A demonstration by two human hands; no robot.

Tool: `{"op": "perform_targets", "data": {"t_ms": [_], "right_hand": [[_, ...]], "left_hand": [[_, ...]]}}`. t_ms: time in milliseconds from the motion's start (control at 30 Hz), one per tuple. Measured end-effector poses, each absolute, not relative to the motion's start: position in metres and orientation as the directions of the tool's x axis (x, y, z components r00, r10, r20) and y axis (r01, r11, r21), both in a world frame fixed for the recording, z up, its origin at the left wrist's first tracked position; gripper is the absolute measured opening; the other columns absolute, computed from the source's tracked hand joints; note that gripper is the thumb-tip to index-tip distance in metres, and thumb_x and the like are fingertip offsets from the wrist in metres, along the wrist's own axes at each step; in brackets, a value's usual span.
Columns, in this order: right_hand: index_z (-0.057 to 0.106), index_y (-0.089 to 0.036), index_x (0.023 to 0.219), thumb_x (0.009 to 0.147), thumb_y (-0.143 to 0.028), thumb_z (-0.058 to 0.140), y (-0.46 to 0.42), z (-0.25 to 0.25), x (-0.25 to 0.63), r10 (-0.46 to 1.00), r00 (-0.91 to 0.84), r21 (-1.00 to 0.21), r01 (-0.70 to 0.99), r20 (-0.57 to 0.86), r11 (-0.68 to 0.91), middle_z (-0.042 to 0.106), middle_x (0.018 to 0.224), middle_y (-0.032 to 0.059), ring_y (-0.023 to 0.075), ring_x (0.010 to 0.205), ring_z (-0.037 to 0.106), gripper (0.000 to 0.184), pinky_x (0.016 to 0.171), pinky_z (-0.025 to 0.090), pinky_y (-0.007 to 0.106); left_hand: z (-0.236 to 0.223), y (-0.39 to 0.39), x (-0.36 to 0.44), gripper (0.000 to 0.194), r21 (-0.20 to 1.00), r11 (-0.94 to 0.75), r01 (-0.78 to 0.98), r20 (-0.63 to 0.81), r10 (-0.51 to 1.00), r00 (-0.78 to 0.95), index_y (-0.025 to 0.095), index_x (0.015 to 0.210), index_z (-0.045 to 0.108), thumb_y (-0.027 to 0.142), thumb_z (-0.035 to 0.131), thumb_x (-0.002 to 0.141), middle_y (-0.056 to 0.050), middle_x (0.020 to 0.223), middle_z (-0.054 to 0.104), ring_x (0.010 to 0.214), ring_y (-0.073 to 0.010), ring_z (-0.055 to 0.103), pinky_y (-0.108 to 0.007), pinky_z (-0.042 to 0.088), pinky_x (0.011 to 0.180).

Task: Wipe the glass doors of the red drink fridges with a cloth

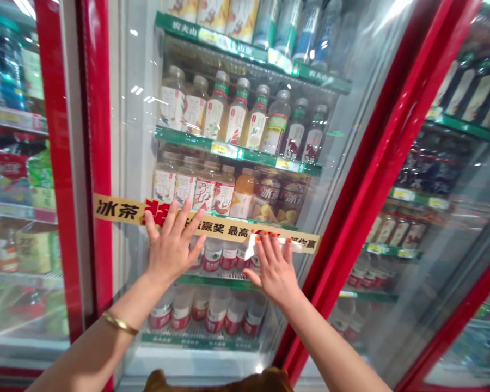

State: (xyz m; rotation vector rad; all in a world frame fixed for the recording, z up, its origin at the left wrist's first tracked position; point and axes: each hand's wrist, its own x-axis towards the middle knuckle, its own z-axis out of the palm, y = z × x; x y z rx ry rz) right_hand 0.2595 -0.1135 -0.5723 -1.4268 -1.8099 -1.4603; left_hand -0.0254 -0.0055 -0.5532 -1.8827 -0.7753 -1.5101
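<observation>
A long tan banner strip (212, 227) with black and red characters lies across the glass door (134, 136) of a drinks cooler, tilting down to the right. Flat against its left part rests my left hand (172, 247), fingers spread, a gold bangle (120, 323) on that wrist. My right hand (274, 267), with orange-red nails, lies over the strip's right part, fingers outstretched. Beneath the right fingertips is a white piece like paper or tissue (251, 247); whether the hand presses or holds it is partly hidden.
Red door frames (98, 136) stand on both sides, the right one (375, 158) slanting. Behind the glass, green-edged shelves (245, 149) carry rows of bottles (237, 117). Neighbouring coolers hold more drinks (8, 179). A brown rounded thing (220, 381) shows at the bottom edge.
</observation>
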Motion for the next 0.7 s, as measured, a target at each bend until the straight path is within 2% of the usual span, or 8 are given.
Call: {"op": "perform_targets", "data": {"t_ms": [100, 167, 200, 300, 367, 567, 633, 700], "right_hand": [[0.0, -0.009, 0.178, 0.111, -0.053, 0.047, -0.117, -0.543, 0.282, 0.339, -0.093, 0.176, 0.959, 0.936, -0.222, -0.003, 0.186, 0.0221, 0.0403, 0.174, -0.005, 0.093, 0.136, 0.011, 0.077], [-0.006, -0.014, 0.178, 0.112, -0.049, 0.045, -0.111, -0.521, 0.273, 0.301, -0.028, 0.104, 0.965, 0.953, -0.239, -0.005, 0.187, 0.019, 0.0419, 0.174, -0.01, 0.091, 0.133, 0.011, 0.082], [-0.005, -0.018, 0.179, 0.111, -0.048, 0.046, -0.107, -0.516, 0.264, 0.317, -0.066, 0.142, 0.964, 0.946, -0.223, -0.003, 0.188, 0.0157, 0.0416, 0.173, -0.012, 0.09, 0.133, 0.008, 0.083], [0.008, -0.032, 0.18, 0.109, -0.051, 0.053, -0.106, -0.525, 0.246, 0.416, -0.317, 0.397, 0.91, 0.852, -0.118, 0.007, 0.188, 0.0029, 0.0392, 0.173, -0.017, 0.085, 0.135, -0.001, 0.08], [0.013, -0.036, 0.179, 0.109, -0.054, 0.055, -0.113, -0.535, 0.254, 0.437, -0.397, 0.477, 0.874, 0.808, -0.089, 0.008, 0.188, -0.001, 0.038, 0.173, -0.017, 0.084, 0.136, -0.003, 0.078], [0.004, -0.027, 0.18, 0.111, -0.052, 0.049, -0.111, -0.498, 0.276, 0.307, -0.096, 0.175, 0.954, 0.947, -0.242, -0.004, 0.188, 0.0096, 0.043, 0.172, -0.02, 0.085, 0.129, 0.008, 0.088], [0.009, -0.029, 0.18, 0.11, -0.055, 0.051, -0.105, -0.49, 0.262, 0.353, -0.173, 0.251, 0.95, 0.92, -0.187, 0.003, 0.189, 0.0087, 0.0429, 0.173, -0.015, 0.086, 0.13, 0.003, 0.087], [0.013, -0.03, 0.179, 0.108, -0.059, 0.055, -0.106, -0.496, 0.252, 0.433, -0.358, 0.427, 0.902, 0.827, -0.07, 0.014, 0.188, 0.0069, 0.0379, 0.175, -0.006, 0.088, 0.135, -0.003, 0.08]], "left_hand": [[-0.547, -0.011, -0.013, 0.09, -0.095, -0.696, 0.711, 0.985, 0.037, 0.167, 0.04, 0.177, 0.019, 0.037, 0.068, 0.102, -0.005, 0.183, 0.026, 0.174, -0.0285, 0.014, -0.064, -0.004, 0.142], [-0.536, -0.018, 0.003, 0.089, -0.11, -0.712, 0.694, 0.987, 0.007, 0.163, 0.042, 0.177, 0.02, 0.038, 0.068, 0.102, -0.003, 0.183, 0.026, 0.174, -0.0295, 0.012, -0.067, -0.004, 0.141], [-0.531, -0.021, 0.011, 0.088, -0.121, -0.714, 0.689, 0.985, 0.0, 0.173, 0.044, 0.176, 0.021, 0.039, 0.068, 0.102, -0.002, 0.182, 0.027, 0.174, -0.0307, 0.012, -0.069, -0.005, 0.14], [-0.517, -0.024, 0.03, 0.085, -0.128, -0.712, 0.691, 0.98, 0.018, 0.2, 0.047, 0.175, 0.02, 0.042, 0.065, 0.104, -0.001, 0.182, 0.028, 0.173, -0.0346, 0.015, -0.073, -0.012, 0.137], [-0.514, -0.021, 0.036, 0.085, -0.119, -0.706, 0.698, 0.98, 0.028, 0.196, 0.046, 0.176, 0.019, 0.045, 0.065, 0.104, -0.002, 0.182, 0.028, 0.173, -0.0349, 0.015, -0.071, -0.014, 0.137], [-0.519, -0.017, 0.04, 0.082, -0.119, -0.677, 0.726, 0.985, 0.01, 0.171, 0.043, 0.176, 0.022, 0.045, 0.063, 0.104, -0.002, 0.181, 0.029, 0.174, -0.0323, 0.015, -0.068, -0.011, 0.139], [-0.518, -0.02, 0.037, 0.079, -0.11, -0.684, 0.721, 0.987, 0.014, 0.163, 0.045, 0.175, 0.024, 0.041, 0.061, 0.105, -0.001, 0.18, 0.031, 0.173, -0.0322, 0.019, -0.068, -0.009, 0.139], [-0.516, -0.02, 0.026, 0.076, -0.119, -0.701, 0.704, 0.986, 0.003, 0.169, 0.046, 0.174, 0.027, 0.036, 0.059, 0.105, 0.0, 0.178, 0.038, 0.17, -0.0295, 0.029, -0.064, -0.002, 0.141]]}}
